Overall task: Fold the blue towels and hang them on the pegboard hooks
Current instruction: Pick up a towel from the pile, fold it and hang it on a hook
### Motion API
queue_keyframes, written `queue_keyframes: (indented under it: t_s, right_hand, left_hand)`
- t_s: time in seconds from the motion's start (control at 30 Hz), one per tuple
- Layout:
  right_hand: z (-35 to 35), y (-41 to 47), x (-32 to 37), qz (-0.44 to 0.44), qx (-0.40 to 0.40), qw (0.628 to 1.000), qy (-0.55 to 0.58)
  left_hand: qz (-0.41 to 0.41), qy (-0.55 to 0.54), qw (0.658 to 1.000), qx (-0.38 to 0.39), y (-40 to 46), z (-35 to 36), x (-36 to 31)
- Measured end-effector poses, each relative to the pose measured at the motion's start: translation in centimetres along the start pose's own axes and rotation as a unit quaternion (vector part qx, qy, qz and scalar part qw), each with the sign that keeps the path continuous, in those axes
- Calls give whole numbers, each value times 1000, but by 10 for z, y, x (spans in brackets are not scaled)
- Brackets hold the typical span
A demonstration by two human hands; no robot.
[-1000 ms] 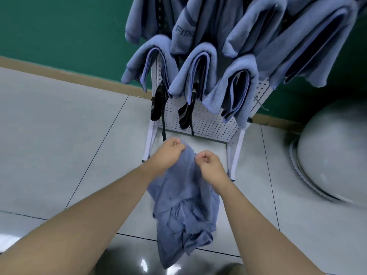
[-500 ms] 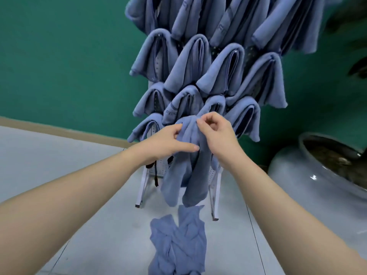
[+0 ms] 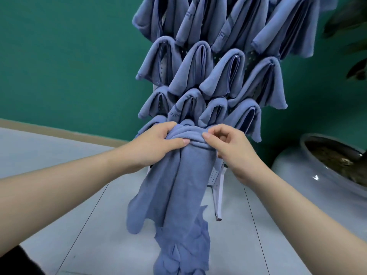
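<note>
A blue towel (image 3: pixel 178 185) hangs in a long drape in front of the white pegboard stand (image 3: pixel 213 175). My left hand (image 3: pixel 156 143) grips its bunched top edge from the left, thumb across the fold. My right hand (image 3: pixel 228 147) pinches the same top edge from the right. Several folded blue towels (image 3: pixel 228 72) hang in rows on the pegboard hooks above and behind my hands, hiding most of the board. Another crumpled blue towel (image 3: pixel 182 247) lies on the floor below the one I hold.
A green wall (image 3: pixel 69 56) stands behind the stand, with a tan skirting strip at its foot. A large grey ceramic pot (image 3: pixel 317 175) holding soil sits on the floor at the right, with dark plant leaves (image 3: pixel 355 70) above it. Grey tiles cover the floor.
My hands have lifted one towel off the floor pile up to the lower hooks. Its top edge is now spread wider between the hands, and the view has tilted up and moved closer.
</note>
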State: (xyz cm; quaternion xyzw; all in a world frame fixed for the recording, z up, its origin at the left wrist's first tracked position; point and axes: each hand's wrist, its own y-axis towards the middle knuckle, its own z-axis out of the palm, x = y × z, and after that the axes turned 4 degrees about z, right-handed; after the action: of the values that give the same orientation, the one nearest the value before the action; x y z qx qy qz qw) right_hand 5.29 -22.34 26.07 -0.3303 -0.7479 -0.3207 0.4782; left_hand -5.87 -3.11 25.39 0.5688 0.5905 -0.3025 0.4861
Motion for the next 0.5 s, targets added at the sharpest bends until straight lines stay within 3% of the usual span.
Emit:
queue_keyframes:
  t_s: [0.1, 0.27, 0.4, 0.5]
  right_hand:
    - [6, -6, -10, 62, 112, 991, 32]
    - [10, -4, -24, 122, 318, 938, 63]
    - [17, 2, -39, 83, 313, 945, -45]
    - [16, 10, -48, 82, 288, 952, -60]
  left_hand:
    - [-10, -36, 998, 44, -5, -3, 3]
    - [-17, 38, 988, 152, -5, -12, 6]
    - [-22, 102, 979, 178, -5, -13, 23]
    - [-33, 136, 974, 178, -2, -11, 29]
